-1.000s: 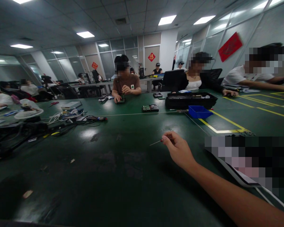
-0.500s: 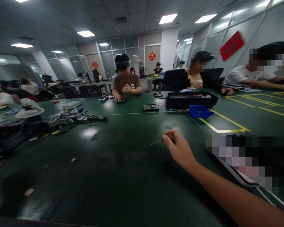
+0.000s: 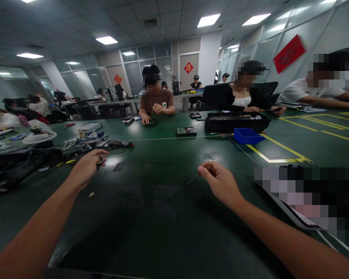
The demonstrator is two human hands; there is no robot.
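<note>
In my right hand (image 3: 221, 182) is a screwdriver (image 3: 194, 179), its thin metal shaft sticking out to the left, tip angled down over the green table (image 3: 151, 232). The fingers are closed round its handle, which they mostly hide. My left hand (image 3: 87, 166) reaches over the table at the left, near the heap of cables. Its index finger points forward. A small, dark, rounded thing shows between its fingers and thumb, too small to name. The two hands are well apart.
Ahead lies a hard drive (image 3: 186, 131) with its green board up. Beyond are a black bin (image 3: 237, 124) and a blue tray (image 3: 248, 136). A blurred-out screen (image 3: 302, 201) stands at right. Cables (image 3: 84, 139) lie left. A co-worker (image 3: 157, 97) sits opposite.
My left hand has come in from the left edge and reached forward over the table. My right hand still holds the screwdriver, nearly in the same place. The view has shifted slightly.
</note>
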